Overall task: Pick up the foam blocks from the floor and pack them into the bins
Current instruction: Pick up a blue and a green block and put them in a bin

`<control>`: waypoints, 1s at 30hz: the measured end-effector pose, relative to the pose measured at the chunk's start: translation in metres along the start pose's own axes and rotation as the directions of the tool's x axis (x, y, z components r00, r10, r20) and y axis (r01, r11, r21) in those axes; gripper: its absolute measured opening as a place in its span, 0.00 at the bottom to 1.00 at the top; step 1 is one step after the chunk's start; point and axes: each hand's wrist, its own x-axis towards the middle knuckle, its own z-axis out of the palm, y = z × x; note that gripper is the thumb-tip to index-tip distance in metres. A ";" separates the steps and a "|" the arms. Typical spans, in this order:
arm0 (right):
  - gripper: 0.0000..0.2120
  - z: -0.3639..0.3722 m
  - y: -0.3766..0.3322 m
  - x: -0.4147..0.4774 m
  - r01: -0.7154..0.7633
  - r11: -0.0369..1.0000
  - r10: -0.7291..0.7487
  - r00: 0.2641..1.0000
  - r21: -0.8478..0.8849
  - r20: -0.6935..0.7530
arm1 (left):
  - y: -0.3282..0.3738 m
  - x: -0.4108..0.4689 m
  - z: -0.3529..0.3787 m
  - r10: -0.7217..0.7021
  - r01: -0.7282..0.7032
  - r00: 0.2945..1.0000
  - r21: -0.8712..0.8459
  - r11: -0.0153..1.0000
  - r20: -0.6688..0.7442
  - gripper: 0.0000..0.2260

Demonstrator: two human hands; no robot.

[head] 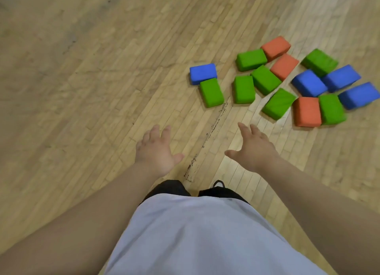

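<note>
We looked down on a pale wooden strip floor with a dark scuffed line running along one board. On it lay a cluster of foam blocks: seven green, four blue, three orange, many touching. A blue block and a green block sat together just left of the rest.

Both bare forearms reach forward and down, side by side. I read the left hand as palm-down, its fingers loosely spread and its thumb pointing inward. The right hand mirrors it, thumb stretched toward the left. I note both hands empty.
</note>
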 end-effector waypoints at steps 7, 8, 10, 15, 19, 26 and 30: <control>0.50 -0.056 0.009 0.084 -0.034 0.999 0.034 0.999 0.028 0.015 | 0.041 0.094 -0.046 0.024 -0.024 1.000 0.007 1.000 -0.006 0.43; 0.50 -0.063 0.008 0.096 -0.039 0.999 0.038 0.999 0.033 0.013 | 0.043 0.108 -0.051 0.033 -0.033 0.999 0.010 0.999 -0.008 0.43; 0.50 -0.075 0.003 0.125 -0.051 0.998 0.051 0.999 0.040 0.011 | 0.046 0.140 -0.063 0.041 -0.041 0.999 0.019 0.999 -0.006 0.43; 0.50 -0.107 -0.020 0.202 -0.098 0.993 0.098 0.995 0.068 0.008 | 0.045 0.234 -0.102 0.088 -0.089 0.996 0.045 0.995 0.027 0.44; 0.50 -0.137 -0.042 0.255 -0.130 0.987 0.128 0.992 0.094 0.020 | 0.044 0.299 -0.146 0.132 -0.137 0.988 0.058 0.989 0.075 0.44; 0.50 -0.188 -0.043 0.342 -0.183 0.971 0.181 0.983 0.153 0.029 | 0.079 0.416 -0.207 0.216 -0.229 0.971 0.133 0.964 0.107 0.44; 0.51 -0.214 -0.015 0.398 -0.192 0.967 0.183 0.981 0.168 0.068 | 0.121 0.473 -0.219 0.224 -0.247 0.965 0.176 0.953 0.138 0.44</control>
